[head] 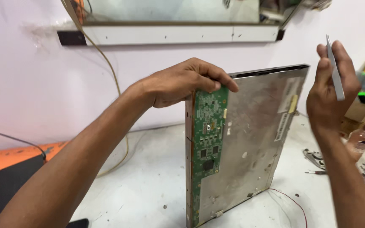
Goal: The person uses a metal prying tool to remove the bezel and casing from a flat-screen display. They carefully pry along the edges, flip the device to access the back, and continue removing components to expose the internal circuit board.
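Standing on edge on the tabletop [148, 177], the panel [250, 139] could topple: only the left hand [182, 82] clamped its top, while the right hand [332, 90] pinched what looked like a metal strip [334, 69].

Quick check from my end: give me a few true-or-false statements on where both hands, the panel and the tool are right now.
1. The left hand grips the top edge of the display panel. True.
2. The panel lies flat on the white bench. False: it stands upright on its lower edge.
3. The right hand holds a thin metal pry tool. True.
4. The tool is wedged into the panel. False: it is held apart, to the panel's right.
5. The green circuit board faces the camera. True.
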